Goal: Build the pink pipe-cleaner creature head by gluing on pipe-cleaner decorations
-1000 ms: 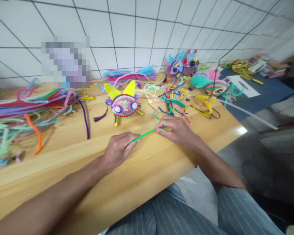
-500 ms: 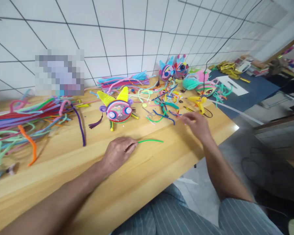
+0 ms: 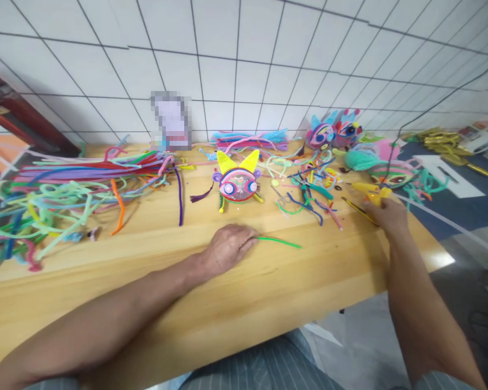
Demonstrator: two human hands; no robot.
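Where my left hand (image 3: 231, 246) works: green strip (image 3: 278, 241) pinched by one end over the desk (image 3: 244, 306), probably leaving its length free.
Right hand (image 3: 392, 216): seemingly closed around the yellow glue gun (image 3: 367, 190), presumably for control.

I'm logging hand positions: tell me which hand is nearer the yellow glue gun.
Right. The right hand is at the yellow glue gun; the left hand is well left of it.
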